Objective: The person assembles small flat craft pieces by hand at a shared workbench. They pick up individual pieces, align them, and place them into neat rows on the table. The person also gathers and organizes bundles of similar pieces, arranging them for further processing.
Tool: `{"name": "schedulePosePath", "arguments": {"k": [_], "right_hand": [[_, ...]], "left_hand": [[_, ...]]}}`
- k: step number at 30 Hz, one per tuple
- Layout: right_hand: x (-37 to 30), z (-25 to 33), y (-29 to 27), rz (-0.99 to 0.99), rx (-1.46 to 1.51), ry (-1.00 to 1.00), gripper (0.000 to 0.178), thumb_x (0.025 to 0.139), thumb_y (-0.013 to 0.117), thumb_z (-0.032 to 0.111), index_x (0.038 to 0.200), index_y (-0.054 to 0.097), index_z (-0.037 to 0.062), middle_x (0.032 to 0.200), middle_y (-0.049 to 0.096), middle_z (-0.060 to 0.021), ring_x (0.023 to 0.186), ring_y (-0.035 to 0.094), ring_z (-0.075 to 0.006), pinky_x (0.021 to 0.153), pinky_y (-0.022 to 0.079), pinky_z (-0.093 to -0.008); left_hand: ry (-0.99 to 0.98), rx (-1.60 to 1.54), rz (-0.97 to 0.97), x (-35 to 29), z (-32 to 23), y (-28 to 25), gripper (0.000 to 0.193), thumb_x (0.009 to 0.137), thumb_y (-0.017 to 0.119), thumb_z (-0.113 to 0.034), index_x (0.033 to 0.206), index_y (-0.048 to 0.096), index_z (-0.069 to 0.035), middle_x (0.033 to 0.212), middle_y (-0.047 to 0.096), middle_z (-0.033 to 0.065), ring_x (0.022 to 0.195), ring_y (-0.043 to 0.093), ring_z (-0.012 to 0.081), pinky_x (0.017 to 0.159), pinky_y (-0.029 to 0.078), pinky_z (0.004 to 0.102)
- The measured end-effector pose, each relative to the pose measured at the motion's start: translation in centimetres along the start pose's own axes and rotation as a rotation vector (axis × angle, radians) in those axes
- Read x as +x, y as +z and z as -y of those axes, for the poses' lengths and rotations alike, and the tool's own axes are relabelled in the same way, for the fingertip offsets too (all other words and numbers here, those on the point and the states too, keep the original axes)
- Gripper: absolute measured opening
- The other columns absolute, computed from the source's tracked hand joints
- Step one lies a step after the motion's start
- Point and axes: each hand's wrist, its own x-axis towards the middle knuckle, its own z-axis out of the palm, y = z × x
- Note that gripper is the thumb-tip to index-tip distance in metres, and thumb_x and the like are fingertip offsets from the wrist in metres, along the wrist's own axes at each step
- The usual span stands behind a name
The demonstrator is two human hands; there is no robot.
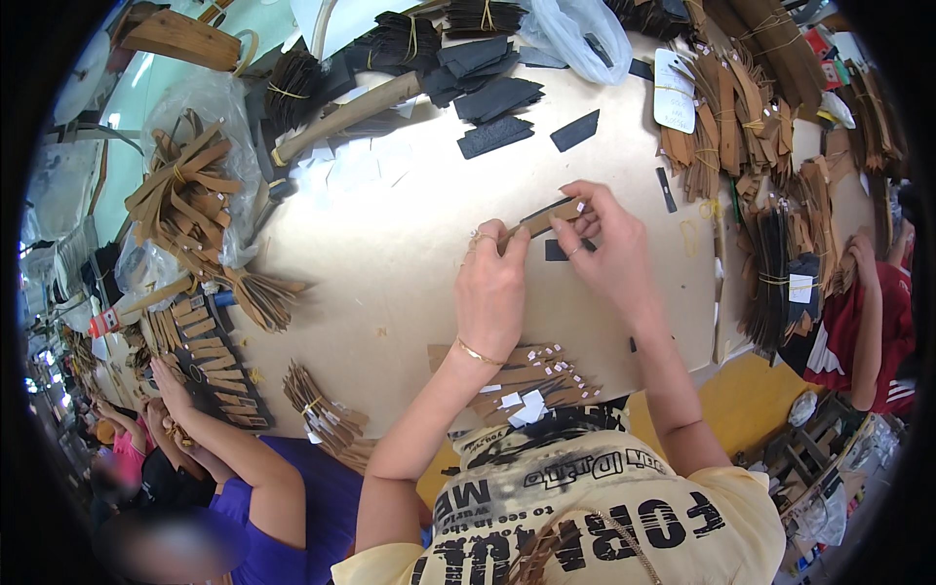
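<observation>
Over the middle of the pale table I hold a narrow brown strip, seemingly leather (546,218), with a dark edge and a small white tag at its right end. My left hand (489,292) pinches the strip's left end between thumb and fingers. At the other end, the fingers of my right hand (614,244) are closed on it. Just below the strip lies a small black piece (563,251), partly hidden by my right hand. Close to my body rests a spread of brown strips with white tags (546,375), partly covered by my left forearm.
Black flat pieces (497,102) lie at the back. Tied brown bundles (180,190) sit in plastic at left, and more bundles (726,122) at right. A co-worker's hand (171,390) is beside a row of strips at left; another's arm (866,312) reaches in at right.
</observation>
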Motion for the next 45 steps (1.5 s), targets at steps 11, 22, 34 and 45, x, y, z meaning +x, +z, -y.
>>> {"name": "schedulePosePath", "arguments": {"k": [11,22,34,45], "right_hand": [[-0.9,0.8,0.0,-0.084,-0.175,-0.181,0.035,0.081,0.069,0.006,0.116,0.062,0.0056,0.081,0.063,-0.0055,0.078,0.061,-0.02,0.071,0.047,-0.0341],[0.4,-1.5,-0.7,-0.077,0.082,0.056,0.045,0.08,0.07,0.002,0.122,0.055,0.0044,0.078,0.062,-0.0066,0.07,0.058,-0.0191,0.068,0.049,-0.0329],[0.1,-1.6,-0.2,-0.102,0.063,0.053,0.044,0.081,0.07,0.001,0.121,0.052,0.0048,0.078,0.061,-0.0059,0.073,0.057,-0.0203,0.072,0.048,-0.0353],[-1.6,-2.2,0.2,-0.19,-0.349,-0.272,0.035,0.077,0.068,0.001,0.112,0.066,0.0037,0.128,0.051,-0.0158,0.113,0.052,-0.0319,0.092,0.045,-0.042]], "left_hand": [[0.064,0.071,0.06,0.2,-0.4,-0.4,0.032,0.077,0.062,0.003,0.109,0.066,0.002,0.107,0.057,0.0155,0.09,0.063,0.0283,0.075,0.054,0.0358],[0.041,0.057,0.075,0.2,-0.5,-0.4,0.031,0.077,0.062,0.004,0.108,0.067,0.003,0.107,0.057,0.0156,0.091,0.063,0.0286,0.075,0.054,0.0361],[0.025,0.055,0.076,0.3,-0.7,-0.6,0.029,0.078,0.062,0.004,0.107,0.067,0.002,0.105,0.058,0.0157,0.088,0.064,0.0283,0.072,0.054,0.0361],[0.033,0.032,0.062,0.5,-0.7,-0.7,0.028,0.079,0.061,0.005,0.106,0.067,0.003,0.105,0.057,0.0171,0.089,0.063,0.0303,0.076,0.054,0.0391]]}}
